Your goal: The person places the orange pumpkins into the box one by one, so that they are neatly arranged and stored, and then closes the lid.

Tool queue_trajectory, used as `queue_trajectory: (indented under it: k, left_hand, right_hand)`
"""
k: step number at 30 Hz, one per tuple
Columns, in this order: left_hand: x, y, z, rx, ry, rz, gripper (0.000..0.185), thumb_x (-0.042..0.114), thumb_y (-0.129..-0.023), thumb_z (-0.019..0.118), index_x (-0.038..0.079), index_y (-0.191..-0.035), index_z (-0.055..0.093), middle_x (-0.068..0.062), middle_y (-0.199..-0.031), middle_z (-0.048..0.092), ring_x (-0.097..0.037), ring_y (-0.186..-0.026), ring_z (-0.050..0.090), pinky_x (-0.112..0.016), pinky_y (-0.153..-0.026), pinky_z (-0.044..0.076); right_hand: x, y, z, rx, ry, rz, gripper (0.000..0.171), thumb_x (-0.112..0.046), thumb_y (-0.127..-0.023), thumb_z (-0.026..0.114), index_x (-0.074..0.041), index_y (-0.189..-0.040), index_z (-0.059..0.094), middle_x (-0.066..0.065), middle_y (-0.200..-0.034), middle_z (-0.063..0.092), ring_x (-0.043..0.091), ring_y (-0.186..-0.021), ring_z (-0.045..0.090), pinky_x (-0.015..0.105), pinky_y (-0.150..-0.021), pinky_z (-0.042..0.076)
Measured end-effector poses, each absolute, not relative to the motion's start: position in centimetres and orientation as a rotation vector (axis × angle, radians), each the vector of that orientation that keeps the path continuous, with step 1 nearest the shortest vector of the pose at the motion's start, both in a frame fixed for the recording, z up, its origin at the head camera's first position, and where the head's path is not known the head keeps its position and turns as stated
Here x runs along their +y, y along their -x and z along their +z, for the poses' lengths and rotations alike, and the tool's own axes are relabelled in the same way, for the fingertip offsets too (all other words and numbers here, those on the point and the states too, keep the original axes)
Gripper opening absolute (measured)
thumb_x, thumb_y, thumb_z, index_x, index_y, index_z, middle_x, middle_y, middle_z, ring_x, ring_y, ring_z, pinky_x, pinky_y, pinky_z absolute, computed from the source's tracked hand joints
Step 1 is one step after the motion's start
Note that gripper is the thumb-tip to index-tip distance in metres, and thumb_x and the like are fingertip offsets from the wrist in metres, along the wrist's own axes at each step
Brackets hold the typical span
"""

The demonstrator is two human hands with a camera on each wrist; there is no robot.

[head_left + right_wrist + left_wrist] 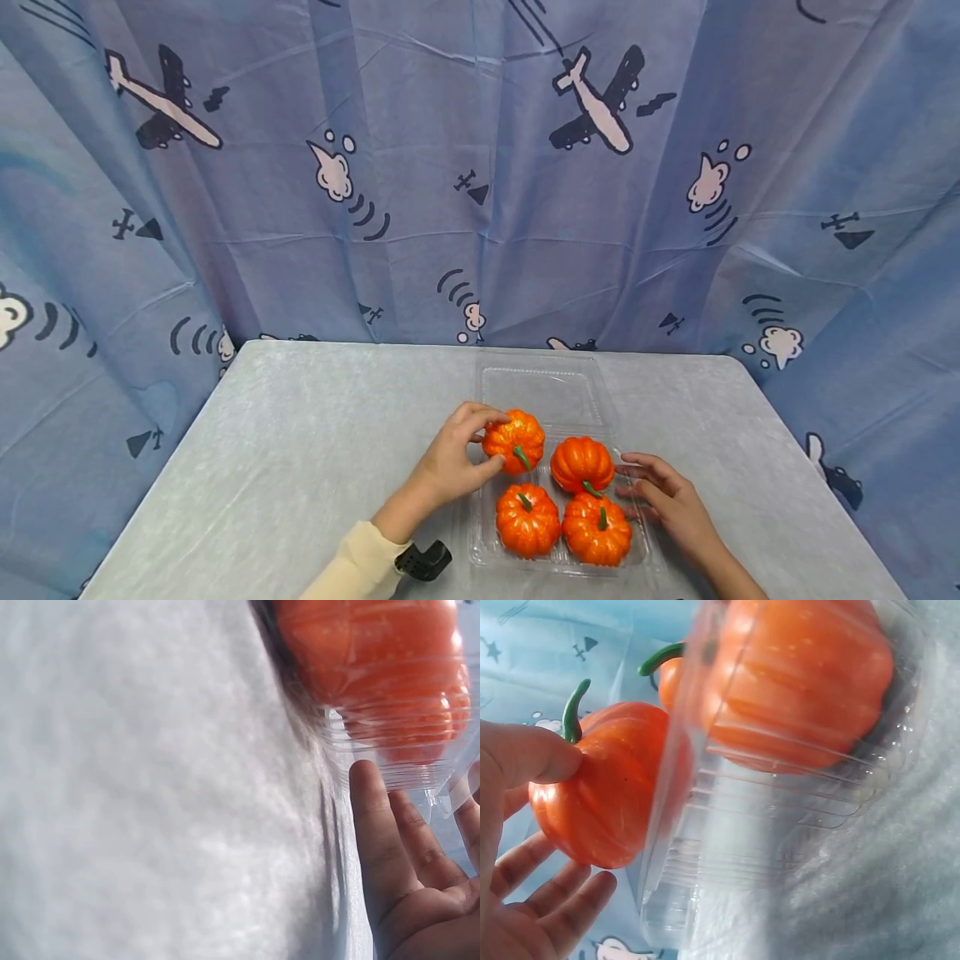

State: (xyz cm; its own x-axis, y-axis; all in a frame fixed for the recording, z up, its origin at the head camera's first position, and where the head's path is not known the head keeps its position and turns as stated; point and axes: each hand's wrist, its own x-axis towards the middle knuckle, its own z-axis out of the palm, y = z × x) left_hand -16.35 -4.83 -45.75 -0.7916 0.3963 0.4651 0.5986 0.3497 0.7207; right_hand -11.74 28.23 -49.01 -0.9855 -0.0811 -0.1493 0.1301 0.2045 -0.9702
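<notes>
While gripped, orange pumpkin (513,441) shows green stem

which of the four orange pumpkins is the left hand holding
The far-left small orange plastic pumpkin, gripped by the left hand at the clear plastic tray's edge. The other three pumpkins sit ungripped; the right hand only rests against the tray's right side.
</notes>
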Motion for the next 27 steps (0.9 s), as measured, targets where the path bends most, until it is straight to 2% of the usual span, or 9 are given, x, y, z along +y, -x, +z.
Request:
queue_trajectory:
  k: [6,13,27]
  left_hand:
    - [-4.52,16.34,-46.05,-2.403,0.963,-1.288,0.045,0.007,-0.075,0.074,0.011,-0.117,0.062,-0.005,-0.117,0.056,-0.016,-0.102,0.057,-0.025,-0.082,0.054]
    - [-4.12,16.38,-46.38,-2.427,0.997,-1.114,0.045,0.008,-0.072,0.076,0.014,-0.115,0.064,-0.003,-0.118,0.058,-0.02,-0.109,0.055,-0.034,-0.095,0.049]
    - [-3.8,16.06,-46.49,-2.479,1.023,-1.059,0.044,0.003,-0.071,0.076,0.017,-0.112,0.065,-0.003,-0.119,0.058,-0.02,-0.108,0.054,-0.034,-0.093,0.049]
  right_hand:
    - [28.15,11.74,-48.96,2.306,-0.062,-1.878,0.043,-0.014,-0.099,0.05,0.003,-0.137,0.042,-0.021,-0.104,0.066,0.014,-0.093,0.069,0.033,-0.073,0.059]
    - [28.13,11.65,-49.09,2.312,-0.059,-1.884,0.042,-0.012,-0.098,0.05,0.004,-0.136,0.042,-0.021,-0.104,0.066,0.013,-0.092,0.069,0.033,-0.072,0.059]
    - [28.07,11.7,-48.97,2.312,-0.071,-1.883,0.04,-0.013,-0.099,0.049,0.002,-0.136,0.043,-0.019,-0.104,0.066,0.012,-0.092,0.069,0.033,-0.072,0.059]
